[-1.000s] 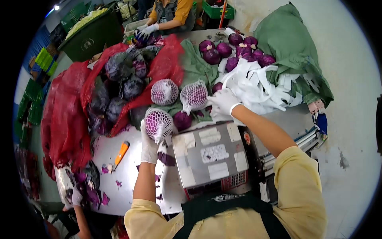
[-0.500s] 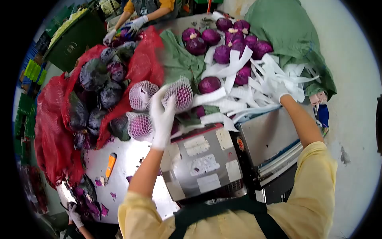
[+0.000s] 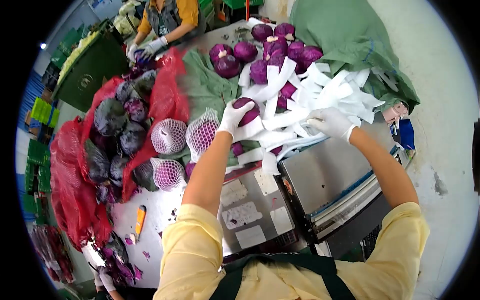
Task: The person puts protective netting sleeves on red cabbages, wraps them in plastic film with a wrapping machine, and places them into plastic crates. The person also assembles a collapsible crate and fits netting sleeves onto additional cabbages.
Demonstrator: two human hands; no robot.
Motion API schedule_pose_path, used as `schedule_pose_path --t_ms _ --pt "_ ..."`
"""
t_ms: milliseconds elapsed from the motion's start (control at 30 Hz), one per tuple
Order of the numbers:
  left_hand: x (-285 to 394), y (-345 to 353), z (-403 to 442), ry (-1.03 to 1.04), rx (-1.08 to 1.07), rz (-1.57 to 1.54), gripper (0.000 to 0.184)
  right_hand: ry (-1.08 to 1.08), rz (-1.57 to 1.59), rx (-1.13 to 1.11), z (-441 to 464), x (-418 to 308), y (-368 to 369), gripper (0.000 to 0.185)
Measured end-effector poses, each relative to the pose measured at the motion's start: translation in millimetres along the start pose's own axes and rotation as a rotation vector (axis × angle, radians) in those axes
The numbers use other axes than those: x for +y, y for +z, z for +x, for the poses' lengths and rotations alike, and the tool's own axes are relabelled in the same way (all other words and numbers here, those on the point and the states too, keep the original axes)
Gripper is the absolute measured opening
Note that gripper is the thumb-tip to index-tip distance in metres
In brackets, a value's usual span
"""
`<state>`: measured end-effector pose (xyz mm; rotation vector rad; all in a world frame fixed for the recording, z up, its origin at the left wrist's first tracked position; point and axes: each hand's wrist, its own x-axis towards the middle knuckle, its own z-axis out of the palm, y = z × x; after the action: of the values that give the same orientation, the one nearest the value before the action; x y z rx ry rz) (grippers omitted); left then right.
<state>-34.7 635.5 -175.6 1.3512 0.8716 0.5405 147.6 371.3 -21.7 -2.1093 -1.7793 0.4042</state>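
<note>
My left hand (image 3: 232, 117), in a white glove, is wrapped round a bare purple cabbage (image 3: 246, 111) in the middle of the table. To its right, my right hand (image 3: 332, 123), also gloved, has its fingers at the pile of white foam net sleeves (image 3: 345, 95); whether a sleeve is between them is hard to make out. Left of my left hand lie three netted cabbages, one of them (image 3: 168, 136) beside the red mesh sack. Several bare purple cabbages (image 3: 275, 47) sit behind the foam sleeves.
A metal scale (image 3: 255, 205) and a steel-topped machine (image 3: 330, 170) stand in front of me. Red sacks (image 3: 75, 175) of dark cabbages lie left, near an orange knife (image 3: 141, 219). A co-worker (image 3: 170, 25) handles leaves at the back. Another person's gloved hands (image 3: 105, 277) show bottom left.
My left hand has let go of the netted cabbages and moved right onto a bare cabbage. My right hand has moved from the bench's middle to the foam sleeves on the right.
</note>
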Motion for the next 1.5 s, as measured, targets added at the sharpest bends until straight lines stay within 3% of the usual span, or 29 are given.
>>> schedule_pose_path --t_ms 67,133,200,233,267,300,367,400,467,533,600,700,733,833,867,933,967,1000,1033,1067,1100,1133,1200,1233,1333,1400,1433,1467,1500 --pt "63 7 -41 -0.168 0.047 -0.344 0.084 0.091 0.188 -0.052 12 -14 7 0.029" --pt "94 5 -67 0.255 0.06 -0.349 0.082 0.076 0.185 -0.073 31 -22 24 0.032" --pt "127 -21 -115 0.635 0.127 0.154 0.082 -0.303 -0.224 0.197 50 -18 67 0.037" --pt "156 -32 -161 0.73 0.153 0.449 0.083 -0.312 -0.209 0.198 56 -17 79 0.037" --pt "155 -45 -185 0.813 0.094 0.547 0.083 -0.195 -0.501 0.043 60 -15 90 0.034" --pt "155 -56 -216 0.8 -0.017 0.63 0.084 -0.079 -0.792 -0.121 66 -7 106 0.031" --pt "142 -76 -275 0.71 -0.199 0.816 0.086 0.174 -0.461 0.013 79 4 136 0.028" --pt "132 -82 -300 0.628 -0.268 0.913 0.086 0.182 -0.535 -0.122 71 -39 97 0.027" --pt "97 -85 -333 0.604 -0.329 0.971 0.087 0.283 -0.316 -0.193 73 -75 65 0.028" --pt "76 -83 -355 0.597 -0.3 1.08 0.088 -0.131 -0.092 0.149 89 -36 74 0.038" --pt "71 -80 -367 0.618 -0.226 1.126 0.092 -0.17 0.048 0.107 76 -94 19 0.033" --pt "70 -86 -361 0.555 -0.22 0.668 0.095 -0.173 0.453 0.364 41 -166 -44 0.035" --pt "63 -87 -359 0.592 -0.135 0.657 0.087 -0.204 0.615 0.414 23 -197 -66 0.036" --pt "52 -92 -348 0.474 -0.281 0.64 0.072 -0.266 0.688 0.613 -21 -249 -101 0.034" --pt "53 -95 -346 0.421 -0.325 0.618 0.069 -0.049 0.817 0.579 -39 -258 -107 0.034" --pt "40 -98 -334 0.574 -0.234 0.605 0.063 0.067 0.854 0.367 -73 -276 -99 0.034" --pt "49 -94 -343 0.566 -0.119 0.506 0.057 -0.034 0.763 0.196 -88 -286 -87 0.033" --pt "52 -87 -346 0.576 -0.037 0.337 0.051 -0.123 0.44 0.181 -101 -294 -73 0.029" --pt "55 -84 -351 0.55 -0.03 0.161 0.051 -0.035 0.407 0.051 -106 -280 -51 0.027" --pt "78 -79 -363 0.516 -0.021 -0.014 0.051 -0.098 0.358 -0.02 -116 -283 -34 0.027" --pt "107 -73 -383 0.399 -0.119 -0.153 0.054 0.0 0.392 -0.131 -120 -279 -11 0.034" --pt "114 -58 -387 0.36 -0.089 -0.339 0.042 -0.072 0.322 -0.097 -126 -277 11 0.037" --pt "112 -55 -390 0.158 -0.215 -0.202 0.024 0.02 0.312 -0.188 -130 -278 34 0.038" --pt "112 -50 -395 0.15 -0.164 -0.31 0.014 0.021 0.317 -0.202 -132 -279 38 0.038" --pt "123 -50 -405 0.254 -0.125 -0.241 0.02 0.082 0.418 -0.146 -135 -281 44 0.038" --pt "127 -55 -410 0.128 -0.188 -0.148 0.024 0.161 0.639 -0.19 -137 -281 47 0.037" --pt "126 -54 -410 0.21 -0.115 -0.251 0.024 -0.103 0.571 -0.091 -141 -280 48 0.034" --pt "126 -53 -411 0.293 -0.043 -0.354 0.024 -0.103 0.573 -0.093 -143 -283 45 0.034" --pt "131 -51 -415 0.257 0.007 -0.46 0.019 0.047 0.915 -0.093 -144 -287 38 0.034"
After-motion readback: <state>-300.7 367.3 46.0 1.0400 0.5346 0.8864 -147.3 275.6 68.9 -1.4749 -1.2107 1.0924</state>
